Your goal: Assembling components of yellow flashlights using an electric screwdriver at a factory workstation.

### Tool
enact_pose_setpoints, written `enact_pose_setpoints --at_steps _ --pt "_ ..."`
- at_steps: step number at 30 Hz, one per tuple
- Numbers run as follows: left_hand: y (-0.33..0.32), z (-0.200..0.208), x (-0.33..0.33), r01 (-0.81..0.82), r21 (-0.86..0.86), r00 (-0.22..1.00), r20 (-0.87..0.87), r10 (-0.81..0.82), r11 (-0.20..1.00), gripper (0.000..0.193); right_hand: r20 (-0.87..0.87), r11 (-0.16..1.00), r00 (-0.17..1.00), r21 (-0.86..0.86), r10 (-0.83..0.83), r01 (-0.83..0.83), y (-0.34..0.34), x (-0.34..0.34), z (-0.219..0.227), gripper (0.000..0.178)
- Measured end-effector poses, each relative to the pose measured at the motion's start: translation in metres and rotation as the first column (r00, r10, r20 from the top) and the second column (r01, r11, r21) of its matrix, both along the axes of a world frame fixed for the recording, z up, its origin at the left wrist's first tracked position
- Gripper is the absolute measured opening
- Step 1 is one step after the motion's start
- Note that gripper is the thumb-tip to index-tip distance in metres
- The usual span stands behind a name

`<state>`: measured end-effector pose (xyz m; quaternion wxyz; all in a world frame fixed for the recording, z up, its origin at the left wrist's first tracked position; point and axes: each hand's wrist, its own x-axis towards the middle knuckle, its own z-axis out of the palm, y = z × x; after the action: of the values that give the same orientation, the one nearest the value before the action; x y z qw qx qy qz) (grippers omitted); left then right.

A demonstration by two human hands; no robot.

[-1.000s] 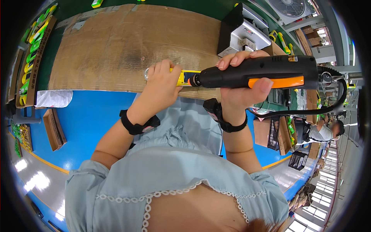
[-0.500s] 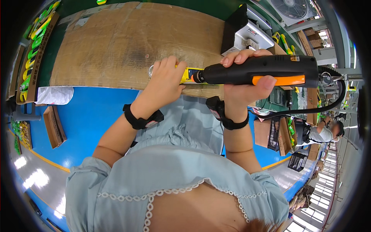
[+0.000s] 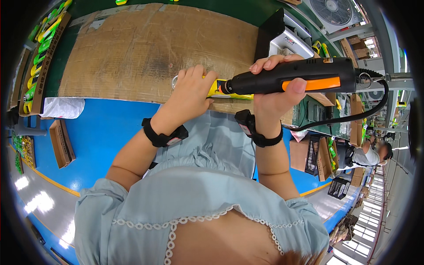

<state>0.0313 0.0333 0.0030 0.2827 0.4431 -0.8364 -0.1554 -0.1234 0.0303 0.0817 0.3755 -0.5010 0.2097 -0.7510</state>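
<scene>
My right hand (image 3: 276, 102) is wrapped round a black electric screwdriver (image 3: 318, 73) lying nearly level, its thumb on the orange lever (image 3: 314, 84). The tool's tip points left and meets the upper face of a yellow handheld device (image 3: 242, 96), which lies near the cardboard's front edge. My left hand (image 3: 189, 90) is closed over the device's left part and holds it down. Past those fingers a metal ring (image 3: 174, 82) shows at the device's end. The screwdriver hides part of the device, and I cannot make out a screw.
Worn cardboard (image 3: 132, 53) covers the bench. A box of green and yellow devices (image 3: 46, 66) stands at the left. At the back right is a black-and-silver machine (image 3: 282, 37). The screwdriver's cable (image 3: 382, 104) loops at the right. Farther right, a person (image 3: 369, 155) is at work.
The screwdriver's rear has shifted slightly left, with its tip still at the yellow device. The left hand keeps its hold, and the whole view has moved a little.
</scene>
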Motion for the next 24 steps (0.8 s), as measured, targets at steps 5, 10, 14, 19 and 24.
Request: enact_pose_setpoints --at_steps 5,10,14,19,24 --pt "-0.003 -0.003 0.001 0.010 0.013 1.000 -0.005 -0.010 1.000 0.050 -0.023 0.998 0.998 -0.007 0.060 -0.061 -0.001 0.001 0.000 0.044" --pt "-0.004 -0.001 0.000 0.032 0.047 0.999 -0.006 -0.032 0.998 0.053 -0.144 0.990 0.980 0.054 0.138 -0.131 -0.003 0.006 -0.004 0.034" --pt "-0.002 0.000 0.002 0.047 0.025 0.999 -0.025 -0.046 0.999 0.054 -0.120 0.989 0.982 0.035 0.149 -0.146 -0.005 0.010 -0.006 0.033" --pt "-0.004 0.006 0.003 0.069 0.056 0.996 -0.051 -0.067 0.996 0.052 -0.150 0.996 0.985 0.038 0.088 -0.084 -0.002 0.011 -0.003 0.031" --pt "0.000 0.006 0.002 0.094 0.001 0.995 -0.029 -0.094 0.996 0.051 -0.131 0.993 0.985 0.020 0.114 -0.112 0.001 0.002 -0.005 0.034"
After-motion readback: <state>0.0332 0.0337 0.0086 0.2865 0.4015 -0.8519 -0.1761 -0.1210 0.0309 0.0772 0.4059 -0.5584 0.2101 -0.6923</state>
